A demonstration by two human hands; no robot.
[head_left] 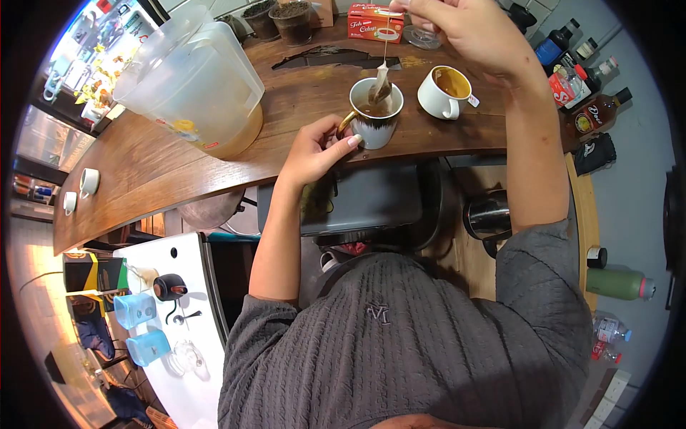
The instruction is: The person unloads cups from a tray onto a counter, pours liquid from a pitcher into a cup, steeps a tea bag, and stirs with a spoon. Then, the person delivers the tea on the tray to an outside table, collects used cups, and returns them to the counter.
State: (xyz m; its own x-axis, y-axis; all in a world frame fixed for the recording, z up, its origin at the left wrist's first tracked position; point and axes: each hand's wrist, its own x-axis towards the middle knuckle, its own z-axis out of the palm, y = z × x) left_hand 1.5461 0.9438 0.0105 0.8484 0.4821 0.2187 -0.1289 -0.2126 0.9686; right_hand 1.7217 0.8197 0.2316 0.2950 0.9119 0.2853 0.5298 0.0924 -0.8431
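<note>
My left hand (319, 148) is closed around the gold handle of a white mug (374, 133) with a dark brushed pattern, standing near the counter's front edge. Brown liquid shows inside it. Above, my right hand (457, 25) pinches the string of a tea bag (381, 87), which hangs at the mug's mouth, its lower end inside the rim. To the right stands a white cup (433, 99) with a yellowish inside and a tag hanging by its handle. Behind them is a red tea box (373, 23), partly next to my right hand.
A large translucent pitcher (207, 86) stands on the wooden counter (300, 89) at left. Two soil-filled pots (291, 25) are at the back. Several bottles (597, 114) line the right side. Two small cups (88, 181) sit at far left, above a white table (171, 250).
</note>
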